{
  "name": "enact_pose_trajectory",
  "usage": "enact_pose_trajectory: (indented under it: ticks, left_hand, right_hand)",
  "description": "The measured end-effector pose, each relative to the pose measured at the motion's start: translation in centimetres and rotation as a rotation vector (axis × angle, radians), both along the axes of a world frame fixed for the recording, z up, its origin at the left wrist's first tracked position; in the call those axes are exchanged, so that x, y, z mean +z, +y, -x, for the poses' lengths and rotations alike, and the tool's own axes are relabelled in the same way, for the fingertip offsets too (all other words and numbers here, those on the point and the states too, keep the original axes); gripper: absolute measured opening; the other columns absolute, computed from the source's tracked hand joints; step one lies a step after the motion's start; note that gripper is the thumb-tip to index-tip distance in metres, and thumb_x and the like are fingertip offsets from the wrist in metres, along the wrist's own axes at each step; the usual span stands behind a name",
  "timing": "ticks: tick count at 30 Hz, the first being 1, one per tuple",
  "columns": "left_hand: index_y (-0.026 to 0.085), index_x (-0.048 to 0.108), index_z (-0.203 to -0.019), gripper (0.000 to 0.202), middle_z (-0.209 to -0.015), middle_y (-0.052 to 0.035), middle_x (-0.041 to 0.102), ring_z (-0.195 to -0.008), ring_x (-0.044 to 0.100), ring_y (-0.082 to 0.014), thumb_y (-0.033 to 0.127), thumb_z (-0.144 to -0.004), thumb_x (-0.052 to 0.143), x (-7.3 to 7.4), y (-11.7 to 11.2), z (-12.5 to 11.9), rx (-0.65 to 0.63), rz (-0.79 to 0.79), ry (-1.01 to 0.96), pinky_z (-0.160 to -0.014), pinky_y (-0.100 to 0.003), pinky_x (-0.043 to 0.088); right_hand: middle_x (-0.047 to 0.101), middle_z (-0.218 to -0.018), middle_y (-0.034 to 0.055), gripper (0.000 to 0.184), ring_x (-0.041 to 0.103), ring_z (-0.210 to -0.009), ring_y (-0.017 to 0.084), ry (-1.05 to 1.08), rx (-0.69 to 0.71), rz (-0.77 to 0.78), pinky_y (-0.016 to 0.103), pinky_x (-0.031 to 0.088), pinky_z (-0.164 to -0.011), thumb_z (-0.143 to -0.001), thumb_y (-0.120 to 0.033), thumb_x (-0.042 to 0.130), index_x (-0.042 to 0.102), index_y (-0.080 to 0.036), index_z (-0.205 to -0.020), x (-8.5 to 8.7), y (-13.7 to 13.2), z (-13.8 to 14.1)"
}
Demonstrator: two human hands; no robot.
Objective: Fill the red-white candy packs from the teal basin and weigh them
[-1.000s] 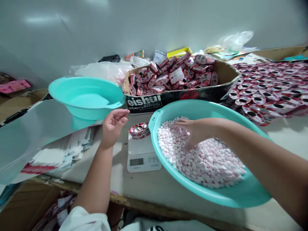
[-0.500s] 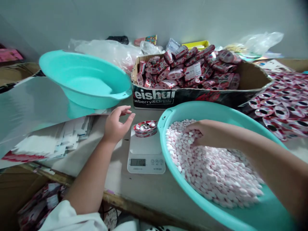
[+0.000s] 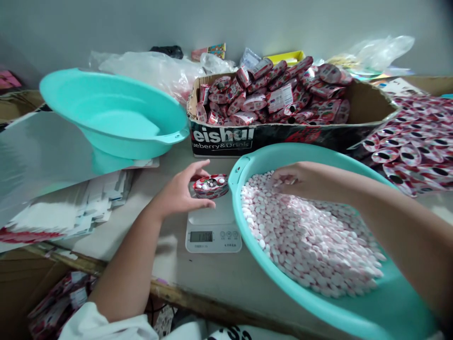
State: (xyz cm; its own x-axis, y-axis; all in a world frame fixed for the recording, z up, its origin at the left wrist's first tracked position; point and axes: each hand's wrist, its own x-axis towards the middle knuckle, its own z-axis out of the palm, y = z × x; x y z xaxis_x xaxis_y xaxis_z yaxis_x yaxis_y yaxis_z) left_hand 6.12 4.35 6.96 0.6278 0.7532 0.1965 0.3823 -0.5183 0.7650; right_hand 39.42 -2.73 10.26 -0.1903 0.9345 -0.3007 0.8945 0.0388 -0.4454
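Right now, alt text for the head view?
The left hand grips a small red packet on a white digital scale, while the right hand rests on pink-white candies in a teal basin. Behind sits a cardboard box of filled packets.

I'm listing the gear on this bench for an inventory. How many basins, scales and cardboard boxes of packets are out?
Teal basins: 2, an empty basin and the basin of candies
Digital scale: 1
Cardboard box of packets: 1
Total: 4
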Motion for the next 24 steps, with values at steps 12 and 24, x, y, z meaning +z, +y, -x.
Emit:
enact_pose_trajectory:
  ticks: [12, 24]
  left_hand:
    - [0.021, 0.063, -0.135, 0.072, -0.121, -0.0092, 0.071, -0.110, 0.069, -0.0275, 0.027, -0.066, 0.085, 4.7, -0.1, -3.1, 0.312, -0.190, -0.131, -0.099, -0.039, 0.059]
    - [0.021, 0.065, -0.129, 0.061, -0.120, -0.0068, 0.071, -0.105, 0.071, -0.0270, 0.027, -0.071, 0.086, 6.9, -5.1, -10.1, 0.284, -0.254, -0.181, -0.093, -0.038, 0.061]
  right_hand:
    - [0.074, -0.112, 0.0100, 0.028, 0.067, -0.093, 0.023, 0.078, -0.123, -0.244, 0.030, 0.048, -0.077, -0.088, -0.030, 0.061, 0.071, -0.015, -0.110, 0.7, 0.2, -0.1]
    - [0.069, -0.095, 0.0074, 0.020, 0.062, -0.084, 0.015, 0.516, -0.154, -0.850, 0.023, 0.046, -0.070, -0.090, -0.027, 0.056, 0.070, -0.016, -0.098, 3.9, -1.8, 1.4]
